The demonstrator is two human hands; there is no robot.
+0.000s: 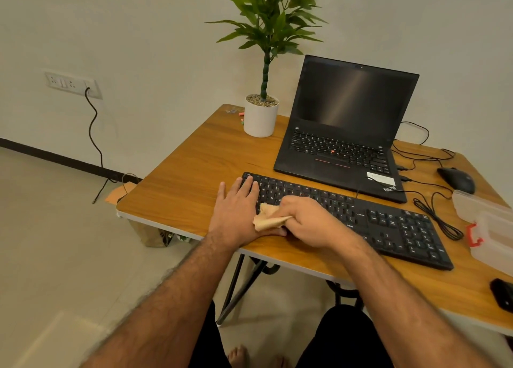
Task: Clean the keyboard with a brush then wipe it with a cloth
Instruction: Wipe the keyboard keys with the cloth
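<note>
Head view: the black keyboard [361,215] lies near the table's [188,173] front edge. Left hand [238,206] rests flat on its left end. Right hand [308,220] squeezes a tan cloth [268,217] on the keys. Bare wood fills the left side.

The person's arms were bare from at least the upper forearm down, with no sleeves in view, and both forearms carried dark hair that thinned toward the wrists. No watch, band or ring showed on the left hand [241,207] or the right hand [311,221]. The fingernails that could be seen on the left hand were short and plain. Lower down, the legs [344,340] were covered in black cloth, whether shorts or trousers could not be told. The feet [238,354] were bare, toes showing on the pale floor tiles.
</note>
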